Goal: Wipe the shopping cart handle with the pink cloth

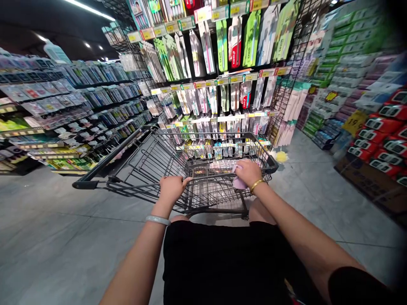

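Note:
A dark wire shopping cart [206, 192] stands right in front of me, its basket facing a display of packaged toothbrushes. My left hand [173, 186] is closed over the near rim of the basket, thumb lying along the bar. At the right part of the same rim, my right hand [249, 171] is closed around a light purple object [239, 183]. The fingers cover most of that object, so its kind cannot be made out. A pale bangle [158, 220] circles the left wrist and a gold bracelet [257, 185] the right one.
Toothbrush packs [222, 44] hang in rows on the rack ahead, above price-tag strips [237, 79]. Shelves of small packaged goods [104, 95] line the left. Stacked red packs [375, 131] rise on the right. Grey floor tiles [318, 186] lie around the cart.

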Action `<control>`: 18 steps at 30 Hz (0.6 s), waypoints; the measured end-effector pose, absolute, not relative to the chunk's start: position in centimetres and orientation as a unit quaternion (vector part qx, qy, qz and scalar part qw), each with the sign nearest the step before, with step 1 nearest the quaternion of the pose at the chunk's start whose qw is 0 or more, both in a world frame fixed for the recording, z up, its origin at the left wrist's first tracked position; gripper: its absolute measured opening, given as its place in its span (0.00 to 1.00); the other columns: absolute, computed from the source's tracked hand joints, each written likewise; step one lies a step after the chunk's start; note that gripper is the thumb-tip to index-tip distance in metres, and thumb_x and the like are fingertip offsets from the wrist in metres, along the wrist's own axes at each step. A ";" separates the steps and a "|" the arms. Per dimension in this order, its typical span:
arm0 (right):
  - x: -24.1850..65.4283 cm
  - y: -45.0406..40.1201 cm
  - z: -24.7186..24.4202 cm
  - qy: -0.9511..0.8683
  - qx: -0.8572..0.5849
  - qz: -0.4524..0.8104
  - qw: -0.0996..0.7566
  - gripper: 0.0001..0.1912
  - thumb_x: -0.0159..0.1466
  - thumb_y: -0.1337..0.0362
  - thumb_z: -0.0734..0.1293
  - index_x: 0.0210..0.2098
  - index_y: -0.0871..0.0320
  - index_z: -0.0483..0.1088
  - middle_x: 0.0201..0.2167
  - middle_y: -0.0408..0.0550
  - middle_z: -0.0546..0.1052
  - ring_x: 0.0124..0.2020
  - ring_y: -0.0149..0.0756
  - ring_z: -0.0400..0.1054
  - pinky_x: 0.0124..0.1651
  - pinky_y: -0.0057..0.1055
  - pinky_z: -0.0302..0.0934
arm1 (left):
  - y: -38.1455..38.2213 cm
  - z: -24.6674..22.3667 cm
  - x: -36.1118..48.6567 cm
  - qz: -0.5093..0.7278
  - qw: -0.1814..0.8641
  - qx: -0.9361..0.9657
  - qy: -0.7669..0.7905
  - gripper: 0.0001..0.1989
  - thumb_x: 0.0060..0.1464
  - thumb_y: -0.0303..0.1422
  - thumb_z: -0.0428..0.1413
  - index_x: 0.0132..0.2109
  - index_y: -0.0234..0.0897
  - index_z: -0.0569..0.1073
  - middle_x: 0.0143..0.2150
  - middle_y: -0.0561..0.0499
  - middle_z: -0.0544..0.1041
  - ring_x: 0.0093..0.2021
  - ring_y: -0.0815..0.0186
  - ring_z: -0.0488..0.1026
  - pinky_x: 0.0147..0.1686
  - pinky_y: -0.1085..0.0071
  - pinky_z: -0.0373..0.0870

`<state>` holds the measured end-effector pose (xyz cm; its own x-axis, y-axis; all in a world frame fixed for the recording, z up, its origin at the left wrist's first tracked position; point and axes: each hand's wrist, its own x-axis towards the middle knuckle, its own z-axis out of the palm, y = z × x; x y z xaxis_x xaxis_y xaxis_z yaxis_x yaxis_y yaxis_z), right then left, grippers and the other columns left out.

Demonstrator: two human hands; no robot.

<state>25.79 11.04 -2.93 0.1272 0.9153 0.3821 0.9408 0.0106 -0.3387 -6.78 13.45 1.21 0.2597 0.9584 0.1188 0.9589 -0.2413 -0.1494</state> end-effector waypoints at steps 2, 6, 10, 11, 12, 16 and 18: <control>22.3 10.8 -2.2 -0.691 -0.678 -0.017 0.250 0.15 0.64 0.59 0.59 0.40 0.55 0.76 0.41 0.48 0.75 0.37 0.35 0.64 0.36 0.29 0.50 | 13.2 1.1 -5.9 -0.004 0.103 -0.787 -0.609 0.38 0.62 0.60 0.34 0.33 0.35 0.77 0.31 0.42 0.79 0.36 0.55 0.76 0.44 0.60 0.59; 19.9 10.5 -1.2 -0.719 -0.653 -0.012 0.238 0.14 0.65 0.58 0.60 0.40 0.54 0.75 0.41 0.48 0.74 0.40 0.35 0.64 0.38 0.29 0.51 | 12.7 1.1 -4.5 -0.014 0.120 -0.788 -0.603 0.39 0.62 0.59 0.34 0.33 0.35 0.77 0.30 0.43 0.80 0.36 0.55 0.76 0.44 0.60 0.60; 25.0 9.9 -1.3 -0.694 -0.690 -0.022 0.206 0.14 0.64 0.58 0.60 0.39 0.54 0.76 0.39 0.48 0.75 0.40 0.36 0.66 0.37 0.29 0.51 | 12.1 1.1 -3.3 -0.023 0.121 -0.796 -0.592 0.40 0.62 0.60 0.32 0.33 0.34 0.78 0.29 0.42 0.79 0.34 0.55 0.76 0.43 0.60 0.60; 26.6 9.8 -1.4 -0.676 -0.709 -0.031 0.199 0.14 0.64 0.58 0.60 0.40 0.53 0.76 0.40 0.48 0.75 0.40 0.37 0.67 0.38 0.29 0.51 | 12.0 1.1 -2.9 -0.023 0.119 -0.796 -0.593 0.41 0.62 0.60 0.32 0.33 0.34 0.78 0.29 0.42 0.79 0.34 0.55 0.76 0.43 0.60 0.60; 27.9 9.7 -1.5 -0.657 -0.727 -0.041 0.193 0.14 0.64 0.58 0.60 0.40 0.53 0.76 0.41 0.48 0.76 0.41 0.37 0.67 0.39 0.30 0.52 | 11.9 1.1 -2.6 -0.022 0.117 -0.796 -0.594 0.41 0.62 0.59 0.32 0.33 0.33 0.78 0.29 0.41 0.79 0.35 0.55 0.77 0.42 0.60 0.61; 28.4 9.6 -1.3 -0.601 -0.776 -0.057 0.182 0.16 0.64 0.57 0.59 0.39 0.55 0.76 0.41 0.51 0.77 0.40 0.39 0.69 0.38 0.31 0.53 | 11.6 1.2 -0.8 -0.026 0.107 -0.793 -0.600 0.40 0.62 0.59 0.32 0.35 0.33 0.78 0.30 0.40 0.79 0.36 0.53 0.77 0.42 0.60 0.61; 25.6 9.7 -0.8 -0.621 -0.762 -0.039 0.183 0.16 0.65 0.57 0.58 0.38 0.56 0.76 0.41 0.52 0.77 0.39 0.39 0.70 0.37 0.31 0.54 | 11.3 1.2 0.1 -0.027 0.101 -0.790 -0.604 0.40 0.62 0.59 0.33 0.35 0.33 0.78 0.31 0.39 0.79 0.37 0.53 0.77 0.43 0.59 0.62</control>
<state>25.64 9.69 -0.85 0.2269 0.9307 0.2868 0.9594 -0.1630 -0.2302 0.12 11.32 1.21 0.2682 0.9492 0.1645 0.9600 -0.2492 -0.1273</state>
